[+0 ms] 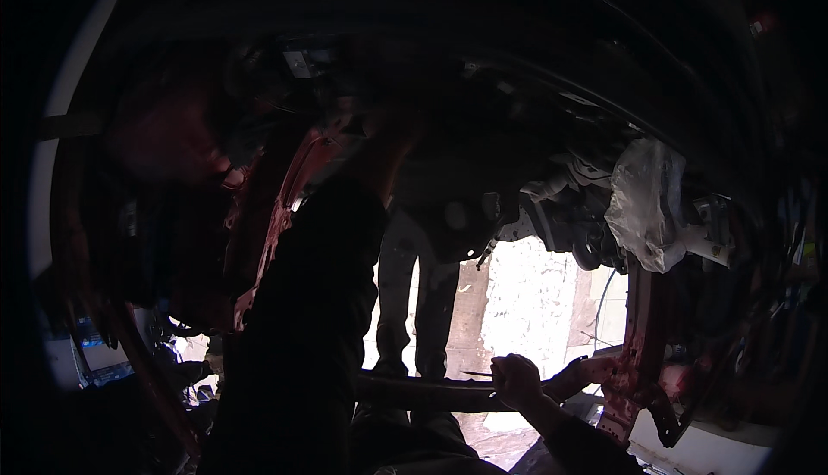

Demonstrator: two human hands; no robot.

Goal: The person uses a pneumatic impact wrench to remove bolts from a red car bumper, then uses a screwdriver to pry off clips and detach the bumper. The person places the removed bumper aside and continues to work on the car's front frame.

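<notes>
My left arm reaches far forward into a dark engine bay. My left hand (392, 152) is in deep shadow under the upper parts, and its fingers do not show. Beside that arm runs a red metal rail (293, 182). Low and right of the middle, my right hand (517, 381) is closed in a fist around a thin dark rod (477, 374), whose narrow end sticks out to the left. The fist is just above a dark crossbar (431, 392); whether it touches the bar I cannot tell.
A clear plastic bag (647, 203) covers a part at the right. Below it stands a red metal bracket (621, 380). Bright paving (526, 303) shows through the gap beyond the crossbar, with dark upright shapes (435, 315) left of it. Most of the upper area is too dark to read.
</notes>
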